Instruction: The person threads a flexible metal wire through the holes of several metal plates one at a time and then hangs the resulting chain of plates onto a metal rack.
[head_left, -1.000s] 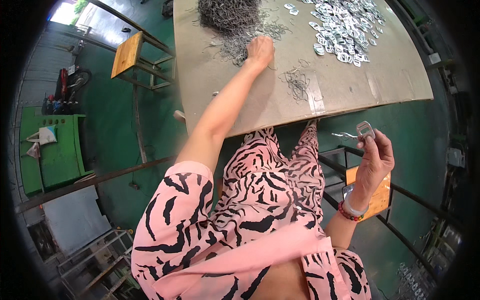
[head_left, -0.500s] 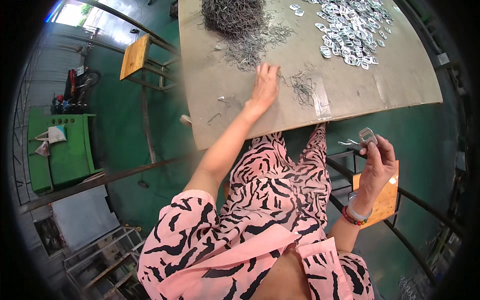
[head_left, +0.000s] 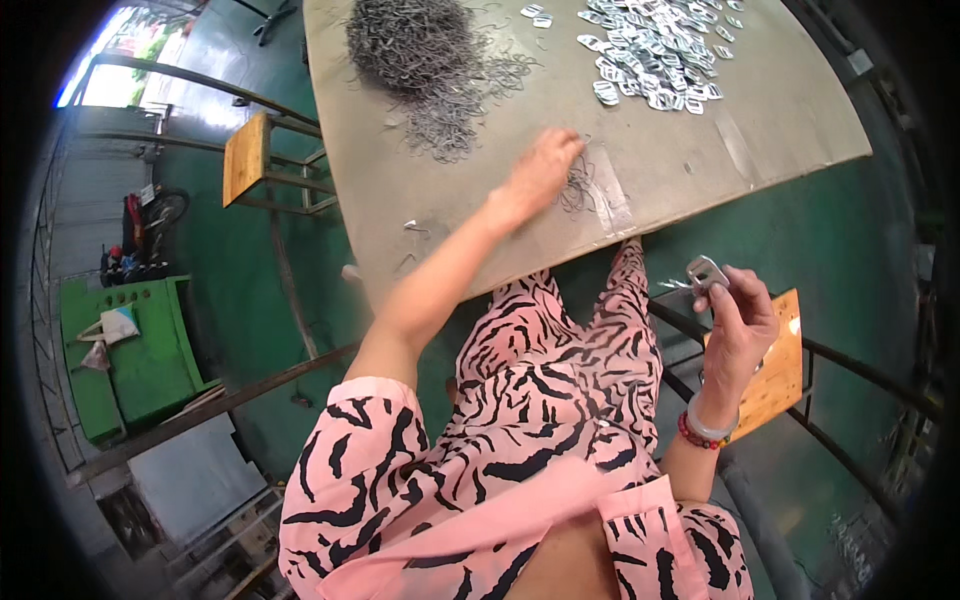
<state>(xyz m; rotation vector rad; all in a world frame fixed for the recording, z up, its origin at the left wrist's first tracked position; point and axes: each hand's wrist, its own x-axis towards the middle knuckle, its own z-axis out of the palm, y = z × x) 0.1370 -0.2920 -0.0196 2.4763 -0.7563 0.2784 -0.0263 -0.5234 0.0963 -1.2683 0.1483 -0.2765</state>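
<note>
My left hand (head_left: 540, 175) reaches over the tabletop, its fingers bent and drawn together beside a small heap of thin bent wire pieces (head_left: 577, 190). Whatever is between those fingertips, if anything, is too small to make out. Off the table's edge at the right, my right hand (head_left: 740, 325) is raised, pinching a silver metal buckle (head_left: 706, 272) between thumb and fingers. Thin pale pieces stick out to the left just below the buckle, blurred. A large tangled mound of dark wire pieces (head_left: 410, 45) sits at the far left of the table.
Many silver buckles (head_left: 655, 55) lie piled at the table's far right. The table (head_left: 460, 220) has clear tape strips near its front edge. Wooden-topped stools stand left (head_left: 245, 160) and right (head_left: 775, 370). A green cabinet (head_left: 130, 370) is further left.
My left hand has moved right, from beside the large wire mound to the small heap. My right hand still holds the buckle. The whole view has shifted slightly.
</note>
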